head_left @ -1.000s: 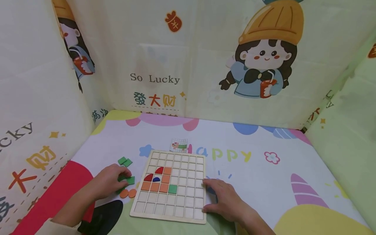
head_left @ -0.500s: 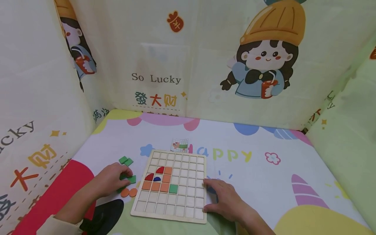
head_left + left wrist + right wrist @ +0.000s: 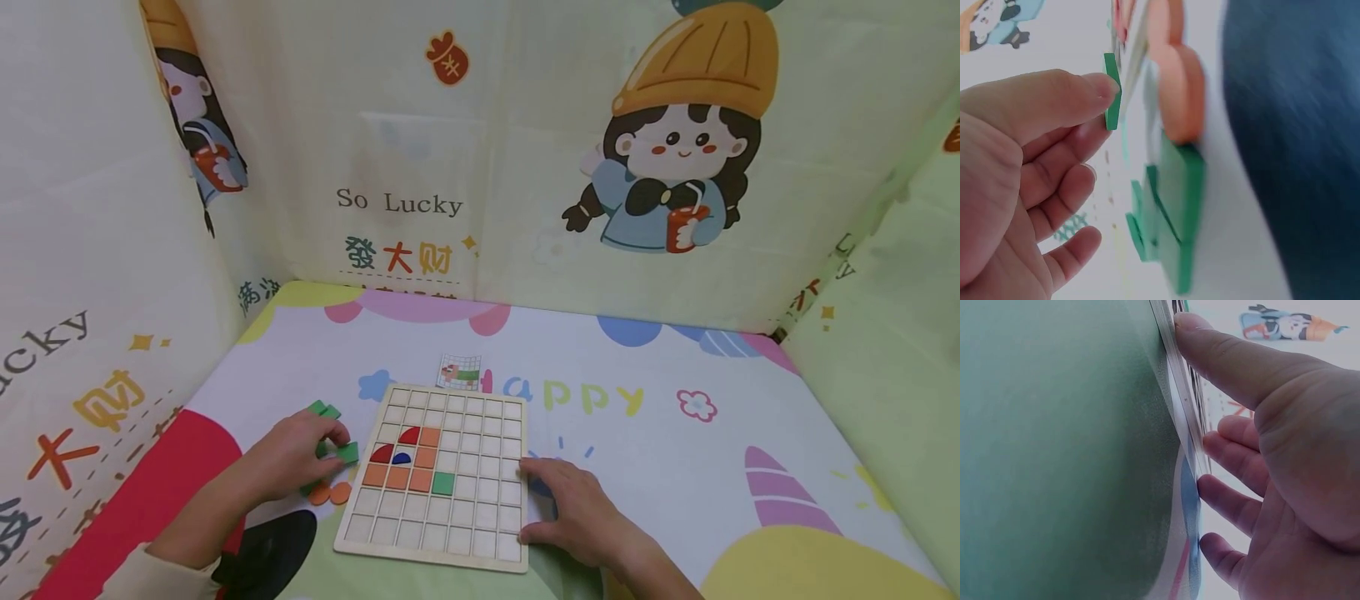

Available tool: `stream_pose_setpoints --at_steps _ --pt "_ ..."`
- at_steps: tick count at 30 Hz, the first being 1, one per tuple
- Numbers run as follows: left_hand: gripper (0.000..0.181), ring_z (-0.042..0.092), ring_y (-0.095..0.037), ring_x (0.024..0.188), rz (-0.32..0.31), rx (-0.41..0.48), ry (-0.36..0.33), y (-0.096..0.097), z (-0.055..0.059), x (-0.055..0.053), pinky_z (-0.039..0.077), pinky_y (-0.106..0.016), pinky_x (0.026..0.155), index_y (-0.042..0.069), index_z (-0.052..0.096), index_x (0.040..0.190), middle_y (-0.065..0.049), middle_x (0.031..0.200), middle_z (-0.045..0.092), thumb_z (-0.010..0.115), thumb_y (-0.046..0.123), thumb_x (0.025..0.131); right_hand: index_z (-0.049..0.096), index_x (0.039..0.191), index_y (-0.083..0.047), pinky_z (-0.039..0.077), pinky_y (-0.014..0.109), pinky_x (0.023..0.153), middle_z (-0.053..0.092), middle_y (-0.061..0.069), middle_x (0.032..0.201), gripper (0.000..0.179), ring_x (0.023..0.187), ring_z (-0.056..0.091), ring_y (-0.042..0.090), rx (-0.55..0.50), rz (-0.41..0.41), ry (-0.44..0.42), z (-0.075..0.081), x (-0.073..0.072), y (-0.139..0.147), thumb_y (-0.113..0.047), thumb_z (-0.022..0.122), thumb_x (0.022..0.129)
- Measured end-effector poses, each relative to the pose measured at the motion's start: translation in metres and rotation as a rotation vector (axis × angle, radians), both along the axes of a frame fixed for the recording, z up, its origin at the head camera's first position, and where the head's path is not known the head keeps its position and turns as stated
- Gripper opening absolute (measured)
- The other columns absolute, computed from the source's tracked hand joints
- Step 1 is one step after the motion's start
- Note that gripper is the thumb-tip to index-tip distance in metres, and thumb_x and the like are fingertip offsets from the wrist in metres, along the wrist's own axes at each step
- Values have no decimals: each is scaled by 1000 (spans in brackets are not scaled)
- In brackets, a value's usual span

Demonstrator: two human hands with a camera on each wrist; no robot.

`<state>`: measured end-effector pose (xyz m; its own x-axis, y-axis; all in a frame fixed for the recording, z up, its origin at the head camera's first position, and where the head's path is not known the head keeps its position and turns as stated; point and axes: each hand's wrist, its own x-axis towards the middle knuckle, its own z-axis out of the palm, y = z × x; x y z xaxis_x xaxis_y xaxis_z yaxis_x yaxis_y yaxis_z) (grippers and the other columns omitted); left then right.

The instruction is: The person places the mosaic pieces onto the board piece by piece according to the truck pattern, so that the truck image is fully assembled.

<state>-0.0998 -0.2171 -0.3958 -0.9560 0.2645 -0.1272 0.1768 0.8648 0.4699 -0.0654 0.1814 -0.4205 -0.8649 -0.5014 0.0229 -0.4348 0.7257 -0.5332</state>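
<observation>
Between thumb and fingertips, my left hand pinches a green square tile, seen edge-on in the left wrist view. It hovers just left of the wooden grid board. Below that hand lie several more green tiles and orange round pieces. On the board sit several orange square tiles, two red quarter-circle pieces, a blue half-circle piece and one green tile. My right hand rests at the board's right edge, thumb and fingers touching the rim.
A small picture card with a gridded coloured figure lies behind the board's far edge. Two green tiles lie beyond the left hand. Printed cloth walls stand at the back and both sides of the table.
My left hand has lifted a green tile from the pile and shifted slightly right and away toward the board. The right hand and board have stayed in place.
</observation>
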Motion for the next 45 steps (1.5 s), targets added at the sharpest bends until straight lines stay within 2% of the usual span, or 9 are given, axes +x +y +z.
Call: stream_pose_setpoints --at_steps 9,13,17,21,26,31,34,40,45 --pt "24 52 -19 93 -9 -1 18 29 13 3 55 -28 67 18 74 97 2 95 62 85 16 76 56 136 -9 38 59 100 58 5 137 78 127 51 31 2 4 20 0 0 0 -48 85 75" --pt "19 54 -17 92 -58 -13 37 44 18 4 54 -31 72 20 74 95 3 94 61 85 19 79 56 137 -10 37 59 100 58 5 137 77 128 50 32 1 1 7 0 1 0 -47 85 75" --pt "15 53 -16 88 -160 -26 122 57 21 3 51 -32 72 20 73 91 6 87 61 83 18 81 56 136 -9 38 60 99 58 5 137 78 127 51 32 -2 7 17 1 1 1 -50 84 76" --pt "12 51 -13 84 -262 -13 196 70 19 2 48 -31 71 17 73 93 9 85 60 80 15 84 56 136 -10 37 59 100 58 5 137 78 128 50 32 0 4 7 0 1 1 -49 84 76" --pt "11 48 -10 81 -302 -4 190 87 17 1 45 -29 68 20 73 92 12 83 59 77 14 85 56 137 -11 37 58 101 57 4 137 77 128 50 31 10 2 4 -1 0 0 -48 84 76" --pt "11 52 -13 82 -358 2 226 99 16 3 46 -35 75 18 73 89 11 80 61 80 13 81 57 136 -10 38 58 101 58 5 136 76 127 51 31 15 0 22 -1 1 0 -47 85 75" --pt "12 53 -12 83 -377 0 232 106 12 3 48 -38 80 16 75 91 11 82 63 80 13 81 57 136 -9 38 58 101 58 5 136 77 127 51 31 11 -1 17 -1 1 0 -46 85 75" --pt "8 51 -11 80 -410 -6 225 118 5 1 47 -37 79 17 76 88 13 82 65 81 15 82 57 136 -10 38 58 101 58 5 137 76 128 51 31 8 0 -1 0 0 0 -49 84 76" --pt "8 52 -10 82 -409 -14 202 124 2 1 47 -39 82 18 76 90 15 82 63 81 19 83 56 136 -10 37 59 101 58 5 137 77 128 50 31 2 0 -15 2 0 -1 -50 83 76"
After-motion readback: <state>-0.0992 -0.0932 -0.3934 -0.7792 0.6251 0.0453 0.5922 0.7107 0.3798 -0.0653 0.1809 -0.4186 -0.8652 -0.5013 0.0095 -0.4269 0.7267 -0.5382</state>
